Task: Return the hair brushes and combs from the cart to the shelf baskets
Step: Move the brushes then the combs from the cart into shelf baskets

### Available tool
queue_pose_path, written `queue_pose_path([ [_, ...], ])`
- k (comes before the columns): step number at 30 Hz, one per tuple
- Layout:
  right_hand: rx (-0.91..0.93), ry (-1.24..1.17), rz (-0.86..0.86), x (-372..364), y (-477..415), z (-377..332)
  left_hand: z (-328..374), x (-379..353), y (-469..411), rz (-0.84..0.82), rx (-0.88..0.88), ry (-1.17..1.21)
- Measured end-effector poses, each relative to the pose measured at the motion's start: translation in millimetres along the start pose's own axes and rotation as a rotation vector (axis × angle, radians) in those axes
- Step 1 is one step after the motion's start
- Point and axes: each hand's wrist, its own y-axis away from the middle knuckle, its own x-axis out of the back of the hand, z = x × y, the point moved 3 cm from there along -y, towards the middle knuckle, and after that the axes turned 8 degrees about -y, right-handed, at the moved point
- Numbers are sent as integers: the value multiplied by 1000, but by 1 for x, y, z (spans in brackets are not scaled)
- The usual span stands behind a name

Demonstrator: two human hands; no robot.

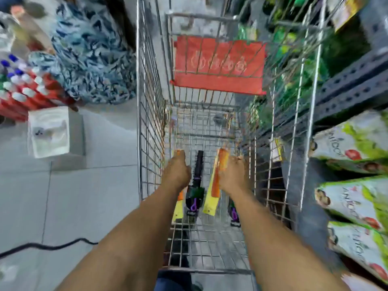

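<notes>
Both hands are reaching down into the wire cart [151,122]. The left hand [177,171] is lying over an orange comb on a yellow card [178,208]; I cannot tell if its grip is closed. The right hand [234,175] is gripping another orange comb pack [217,181]. A black brush [196,181] is lying between them on the cart floor. A second brush [233,213] is peeking out under the right arm.

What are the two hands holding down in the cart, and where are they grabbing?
Each hand seems to grip an orange comb on a yellow card: the left hand near its comb's top, the right hand around its comb's middle. Blur hides the fingers.
</notes>
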Motion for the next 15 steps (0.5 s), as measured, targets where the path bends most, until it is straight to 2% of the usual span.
queue_pose_path([
  [2,-126,30,15,-2,-4,18,-1,-19,-8,-65,40,15],
  [5,-279,87,-51,-4,3,44,-4,-52,-9,-187,103,66],
  [10,-354,151,-80,-11,5,61,-8,-81,-7,-222,165,79],
  [15,-363,115,-27,-19,3,67,-8,-89,-12,-171,201,55],
])
